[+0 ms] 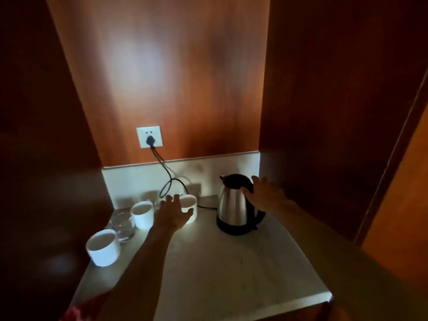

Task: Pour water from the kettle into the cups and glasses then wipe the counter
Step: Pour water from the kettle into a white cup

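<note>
A steel kettle [232, 205] with a black lid and handle stands on its black base at the back right of the pale counter [208, 269]. My right hand [266, 193] is spread open at the kettle's handle, thumb touching it. My left hand [172, 214] is open, fingers apart, against the near side of a white cup [190, 205]. Two more white cups stand to the left, one at the back [142, 214] and one at the front left [103, 246]. Clear glasses [121, 224] sit between them.
A black cord [166, 177] runs from the wall socket [149, 136] down behind the cups to the kettle base. Dark wood panels close in the counter on the left, back and right. The counter's front edge is at the lower right.
</note>
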